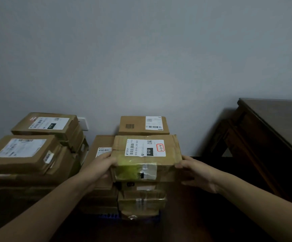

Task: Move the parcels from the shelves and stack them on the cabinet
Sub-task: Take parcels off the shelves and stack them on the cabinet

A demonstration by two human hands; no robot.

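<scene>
Two forearms reach in from the bottom edge, each ending at one side of a single parcel [147, 154]. The left hand [103, 166] grips the left end, its fingers [111, 161] curled at the top edge and otherwise hidden by the box. The right hand [195, 173] wraps its fingers [180, 165] against the right end. Both are closed on the cardboard and hold it level, label up.

The parcel is at the top of the middle stack [141, 201], which stands on the dark surface [190, 224] of the cabinet. Whether its underside rests on the box below or hangs just over it, I cannot tell.

The card looks creased and soft, with crumpled flaps, so a hard squeeze would probably buckle it. Being held by the ends alone suggests it is fairly light. The near face carries glossy tape [147, 170], likely slick, so fingers are better kept off it. The short ends, low down with fingertips tucked under the bottom edge, seem the safest hold.

Further left stand two more stacks, a nearer one [24, 154] and a farther one [49, 124], pressed close together. Behind the held parcel lies another box [142, 125] against the grey wall [141, 58]. Dark wooden furniture [272, 137] stands well apart at the right.
</scene>
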